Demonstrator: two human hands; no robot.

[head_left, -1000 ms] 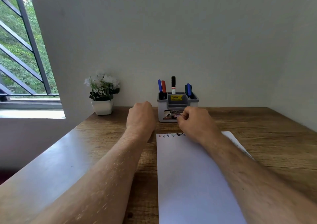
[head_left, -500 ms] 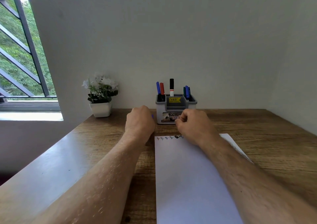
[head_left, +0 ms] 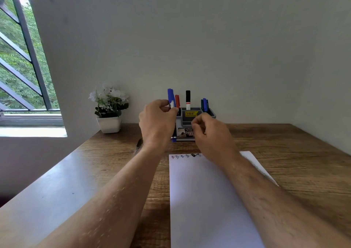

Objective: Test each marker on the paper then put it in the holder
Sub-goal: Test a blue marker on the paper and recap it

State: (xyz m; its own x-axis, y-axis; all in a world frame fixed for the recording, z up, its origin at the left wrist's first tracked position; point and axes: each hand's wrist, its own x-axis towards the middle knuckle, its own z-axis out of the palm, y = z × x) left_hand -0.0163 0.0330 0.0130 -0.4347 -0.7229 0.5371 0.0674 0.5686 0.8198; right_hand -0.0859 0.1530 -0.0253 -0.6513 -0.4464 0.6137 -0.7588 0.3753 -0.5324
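Paper [head_left: 209, 200] lies at the near edge of the desk [head_left: 284, 152], long side running away from the viewer. Row of small test scribbles [head_left: 187, 155] along its far edge.

Right hand [head_left: 210, 133] above the paper's far edge, fingers loosely curled; nothing visible in it.

Left hand [head_left: 158, 122] pinches a blue marker [head_left: 172, 103] mid-barrel, held upright, blue end showing below the hand, just in front of the holder's left side. Capped or not: cannot tell.

Judgement: marker is light, stiff, smooth plastic; a mid-barrel pinch should give control, though a slick barrel may rotate.

Holder [head_left: 195, 123] stands at the desk's far edge against the wall. In it: red marker [head_left: 177, 101] left, black marker [head_left: 188, 99] centre, blue and green ones [head_left: 204, 104] right. The red marker crowds the left slot and is the likely obstacle.

Potted plant [head_left: 109, 111] at the far left corner, well apart.
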